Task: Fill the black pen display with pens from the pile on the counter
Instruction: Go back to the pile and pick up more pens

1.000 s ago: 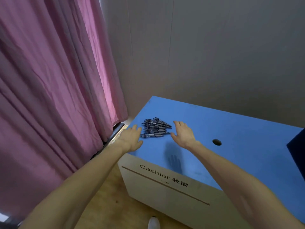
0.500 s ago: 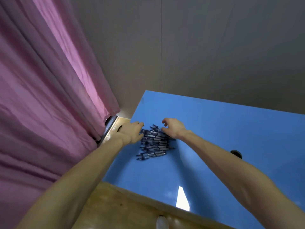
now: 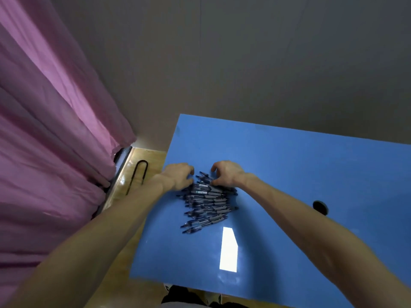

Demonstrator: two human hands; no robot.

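A pile of several dark pens with grey grips lies on the blue counter, near its left edge. My left hand has its fingers curled against the far left end of the pile. From the right, my right hand arches over the far end, thumb and fingers closing on the top pens. The two hands face each other with pen tips showing between them. The black pen display is out of view.
A round cable hole sits in the counter to the right. A pink curtain hangs at the left above a wooden floor with a black bent rod. The grey wall runs behind the counter.
The camera has come closer and looks more steeply down. Both hands went from lying flat beside the pile to curling onto its far end.
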